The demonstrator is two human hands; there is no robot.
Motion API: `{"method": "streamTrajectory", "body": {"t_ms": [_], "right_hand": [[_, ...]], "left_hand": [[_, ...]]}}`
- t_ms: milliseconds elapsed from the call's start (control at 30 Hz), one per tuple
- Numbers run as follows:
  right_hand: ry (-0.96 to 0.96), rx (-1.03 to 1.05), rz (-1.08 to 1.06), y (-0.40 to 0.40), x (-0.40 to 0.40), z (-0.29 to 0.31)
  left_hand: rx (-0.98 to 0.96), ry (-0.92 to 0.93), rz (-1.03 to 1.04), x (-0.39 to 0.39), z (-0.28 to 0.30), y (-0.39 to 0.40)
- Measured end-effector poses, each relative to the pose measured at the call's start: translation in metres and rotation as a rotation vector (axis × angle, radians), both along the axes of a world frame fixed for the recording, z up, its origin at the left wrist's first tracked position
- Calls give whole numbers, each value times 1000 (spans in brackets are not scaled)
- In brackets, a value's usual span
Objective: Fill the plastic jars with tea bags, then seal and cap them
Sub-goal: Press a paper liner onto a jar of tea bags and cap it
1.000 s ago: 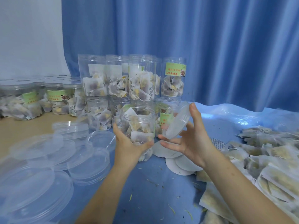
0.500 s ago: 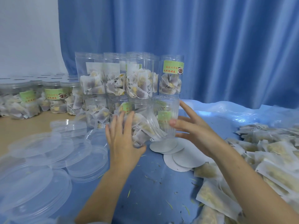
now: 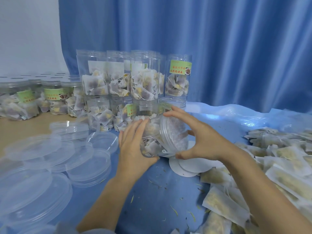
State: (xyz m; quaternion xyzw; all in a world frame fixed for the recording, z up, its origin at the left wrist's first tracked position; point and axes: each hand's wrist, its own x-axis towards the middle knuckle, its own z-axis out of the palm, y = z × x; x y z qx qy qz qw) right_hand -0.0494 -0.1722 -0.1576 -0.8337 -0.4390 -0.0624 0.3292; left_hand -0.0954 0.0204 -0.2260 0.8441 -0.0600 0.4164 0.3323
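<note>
Blue cloth [image 3: 168, 208] covers the table, where the left hand [image 3: 133, 149] cups a tilted jar [image 3: 152, 141] of tea bags and the right hand [image 3: 200, 141] curls round its cap [image 3: 173, 135] at three o'clock, which could cross-thread if skewed.

Soft, even daylight fills the room, with a cool blue cast from the curtain [image 3: 202, 48]. Beyond the fingertips of the right hand [image 3: 202, 141] a bright glare patch sits on the plastic sheet [image 3: 228, 114]. Shadows under both hands are faint. The lids [image 3: 33, 183] out past the left hand [image 3: 135, 149] look smeared and stretched toward the edge. The jar [image 3: 162, 135] between the fingers is slightly blurred.
</note>
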Motion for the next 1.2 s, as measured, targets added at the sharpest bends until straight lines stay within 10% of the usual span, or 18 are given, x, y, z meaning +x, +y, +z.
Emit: {"method": "streamTrajectory", "body": {"t_ms": [267, 533, 800, 1000, 1200], "right_hand": [[335, 95, -425, 17, -7, -6], [-118, 182, -219, 23, -7, -18], [-136, 332, -351, 44, -15, -21], [345, 685, -201, 35, -17, -7], [381, 625, -165, 49, -14, 8]], "left_hand": [[160, -94, 145, 3, -5, -4], [-130, -70, -32, 4, -8, -20], [-127, -150, 124, 12, -14, -31], [-573, 25, -184, 3, 15, -31], [-679, 225, -286, -8, 56, -17]]}}
